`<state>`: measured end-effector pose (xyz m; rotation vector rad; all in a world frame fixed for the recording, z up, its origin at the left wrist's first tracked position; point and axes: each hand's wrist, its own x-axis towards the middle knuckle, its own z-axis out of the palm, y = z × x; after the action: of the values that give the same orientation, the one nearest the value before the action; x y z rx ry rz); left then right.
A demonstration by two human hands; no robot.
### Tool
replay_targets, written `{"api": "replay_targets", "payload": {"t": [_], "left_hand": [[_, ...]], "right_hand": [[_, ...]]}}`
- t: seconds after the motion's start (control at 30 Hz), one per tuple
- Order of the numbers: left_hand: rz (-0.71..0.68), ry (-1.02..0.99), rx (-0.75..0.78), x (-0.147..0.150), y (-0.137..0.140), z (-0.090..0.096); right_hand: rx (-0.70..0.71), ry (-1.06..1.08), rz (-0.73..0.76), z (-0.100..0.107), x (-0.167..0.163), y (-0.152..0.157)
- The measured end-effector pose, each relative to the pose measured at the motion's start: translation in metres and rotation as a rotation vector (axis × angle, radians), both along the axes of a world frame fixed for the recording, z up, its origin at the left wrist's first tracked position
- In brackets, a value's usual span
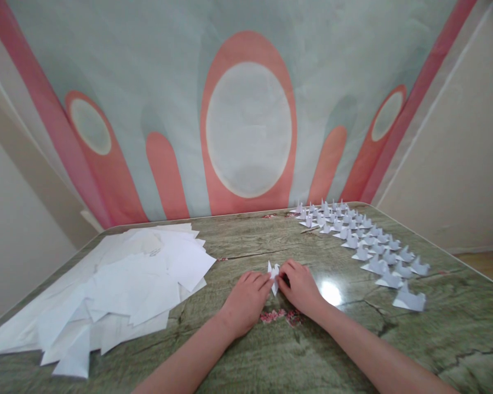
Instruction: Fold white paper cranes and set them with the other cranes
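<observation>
Between my two hands, near the middle of the table, is a small white folded paper bird (274,277) with pointed tips sticking up and down. My left hand (248,298) grips its left side, the fingers pressed together at the paper. On the other side, my right hand (299,284) pinches the bird's right edge with thumb and curled fingers. The fingertips partly cover the folds.
A spread pile of white paper sheets (148,279) covers the table's left side. Several rows of finished white paper birds (370,241) stand along the right. The wood-patterned table (246,235) meets a patterned backdrop (168,82) at its far edge.
</observation>
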<state>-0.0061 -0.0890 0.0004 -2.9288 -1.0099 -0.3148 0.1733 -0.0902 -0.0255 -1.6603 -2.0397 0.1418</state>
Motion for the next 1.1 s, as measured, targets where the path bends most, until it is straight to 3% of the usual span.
{"api": "replay_targets", "payload": {"t": [0.27,0.57,0.87,1.1], "left_hand": [[0.007,-0.002,0.023,-0.001,-0.001,0.006],[-0.01,0.005,0.009,-0.001,-0.001,0.007],[-0.04,-0.032,-0.018,0.005,0.003,-0.002],[-0.07,-0.033,-0.029,0.006,0.006,0.002]], "right_hand": [[0.029,-0.051,0.081,0.007,0.006,-0.01],[0.006,-0.365,0.19,0.015,-0.001,-0.02],[-0.041,-0.366,0.193,0.021,0.001,-0.018],[-0.066,-0.361,0.208,0.026,0.001,-0.019]]}}
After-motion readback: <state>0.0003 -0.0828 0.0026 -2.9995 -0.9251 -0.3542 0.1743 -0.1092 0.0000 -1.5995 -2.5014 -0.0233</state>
